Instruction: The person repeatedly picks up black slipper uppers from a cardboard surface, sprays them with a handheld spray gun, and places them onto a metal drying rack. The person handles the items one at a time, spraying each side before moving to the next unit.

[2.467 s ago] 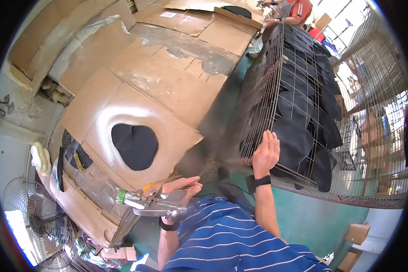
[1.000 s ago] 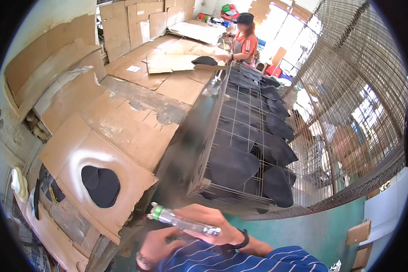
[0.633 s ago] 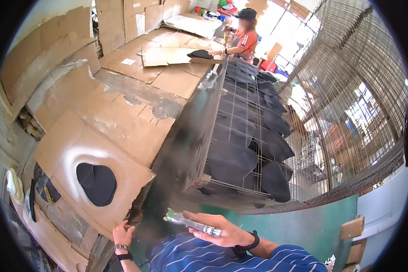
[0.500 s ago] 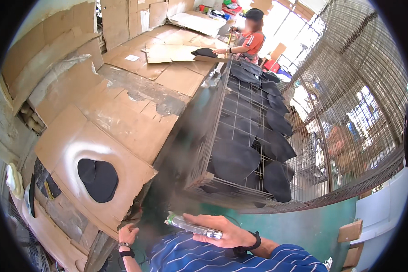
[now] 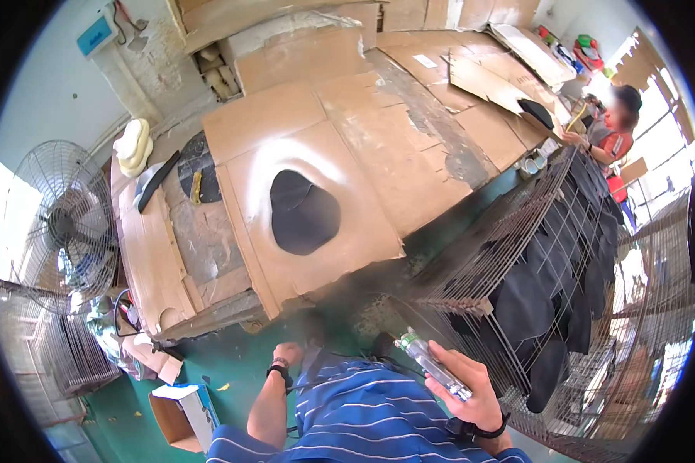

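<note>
My right hand is wrapped around a silver spray gun with a green ring near its tip, held in front of my body at the right. My left hand hangs low before the blue striped shirt, below the table's front edge; its fingers are mostly hidden. Beyond the hands, a black, rounded sheet piece with a folded flap or overlapping layer lies on a cardboard sheet. White overspray rings the piece on the cardboard. Neither hand touches it.
A wire rack with several black pieces stands at the right. Behind it a co-worker reaches to the table's far end. A standing fan is at the left, and an open carton sits on the green floor.
The view has swung left, bringing the fan and carton in. My left hand has come away from the table corner toward my body. My right hand still holds the spray gun.
</note>
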`<state>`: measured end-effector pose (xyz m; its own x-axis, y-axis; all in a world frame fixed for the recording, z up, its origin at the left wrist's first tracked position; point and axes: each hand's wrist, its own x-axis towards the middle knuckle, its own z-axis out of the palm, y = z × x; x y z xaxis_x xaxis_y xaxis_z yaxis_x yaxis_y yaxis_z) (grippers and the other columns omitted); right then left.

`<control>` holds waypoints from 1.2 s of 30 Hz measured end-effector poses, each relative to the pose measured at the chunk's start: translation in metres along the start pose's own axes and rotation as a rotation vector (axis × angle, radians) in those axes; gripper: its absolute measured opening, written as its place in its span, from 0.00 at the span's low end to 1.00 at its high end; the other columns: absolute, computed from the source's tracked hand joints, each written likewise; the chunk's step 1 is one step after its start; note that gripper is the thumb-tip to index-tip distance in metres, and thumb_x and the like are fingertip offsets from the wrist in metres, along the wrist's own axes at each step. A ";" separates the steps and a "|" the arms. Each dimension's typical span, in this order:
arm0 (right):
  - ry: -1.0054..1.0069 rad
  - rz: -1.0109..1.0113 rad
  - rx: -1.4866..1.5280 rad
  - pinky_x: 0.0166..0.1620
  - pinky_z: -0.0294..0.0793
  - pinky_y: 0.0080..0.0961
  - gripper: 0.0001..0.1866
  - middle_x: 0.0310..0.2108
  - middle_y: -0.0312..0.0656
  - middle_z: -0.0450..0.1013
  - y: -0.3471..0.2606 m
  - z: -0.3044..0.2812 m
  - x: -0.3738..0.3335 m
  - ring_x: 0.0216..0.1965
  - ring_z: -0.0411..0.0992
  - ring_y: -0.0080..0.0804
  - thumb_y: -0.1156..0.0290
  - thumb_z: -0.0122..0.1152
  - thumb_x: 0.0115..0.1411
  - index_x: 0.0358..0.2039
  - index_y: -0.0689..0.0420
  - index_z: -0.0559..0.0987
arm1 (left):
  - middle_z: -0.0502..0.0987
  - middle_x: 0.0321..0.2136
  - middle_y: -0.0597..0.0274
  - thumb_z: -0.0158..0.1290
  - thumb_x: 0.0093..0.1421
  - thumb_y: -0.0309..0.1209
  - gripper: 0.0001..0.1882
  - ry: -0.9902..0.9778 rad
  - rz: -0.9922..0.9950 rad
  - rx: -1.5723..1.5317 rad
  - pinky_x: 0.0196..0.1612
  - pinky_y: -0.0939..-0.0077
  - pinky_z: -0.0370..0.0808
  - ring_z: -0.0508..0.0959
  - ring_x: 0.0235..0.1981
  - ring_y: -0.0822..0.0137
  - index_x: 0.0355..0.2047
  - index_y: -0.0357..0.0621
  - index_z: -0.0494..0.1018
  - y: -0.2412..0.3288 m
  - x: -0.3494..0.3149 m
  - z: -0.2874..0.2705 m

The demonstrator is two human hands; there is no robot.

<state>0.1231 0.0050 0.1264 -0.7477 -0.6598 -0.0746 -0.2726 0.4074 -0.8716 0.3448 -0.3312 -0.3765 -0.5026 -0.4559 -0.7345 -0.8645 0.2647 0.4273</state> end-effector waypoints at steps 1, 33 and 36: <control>-0.001 -0.018 -0.019 0.39 0.77 0.32 0.36 0.39 0.52 0.78 0.001 0.000 0.003 0.35 0.79 0.47 0.82 0.72 0.53 0.64 0.62 0.72 | 0.86 0.42 0.57 0.63 0.53 0.47 0.23 0.048 0.030 0.073 0.52 0.68 0.80 0.85 0.46 0.56 0.47 0.54 0.84 0.002 0.000 -0.002; 0.197 -0.036 -0.117 0.37 0.77 0.29 0.30 0.36 0.50 0.79 0.003 0.008 0.063 0.32 0.79 0.40 0.82 0.70 0.55 0.60 0.66 0.75 | 0.82 0.43 0.51 0.59 0.63 0.27 0.27 0.001 -0.120 -1.025 0.38 0.64 0.85 0.85 0.38 0.61 0.61 0.34 0.68 0.076 0.004 -0.040; 0.160 -0.016 -0.157 0.38 0.77 0.29 0.30 0.37 0.51 0.80 0.006 -0.001 0.048 0.32 0.79 0.42 0.81 0.70 0.55 0.60 0.66 0.75 | 0.84 0.39 0.51 0.62 0.58 0.30 0.25 -0.041 -0.119 -0.838 0.41 0.57 0.84 0.85 0.37 0.57 0.56 0.38 0.76 0.057 0.026 -0.030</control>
<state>0.0855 -0.0237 0.1179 -0.8259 -0.5632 0.0276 -0.3665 0.4991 -0.7852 0.2821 -0.3533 -0.3553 -0.4220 -0.4058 -0.8107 -0.6333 -0.5080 0.5839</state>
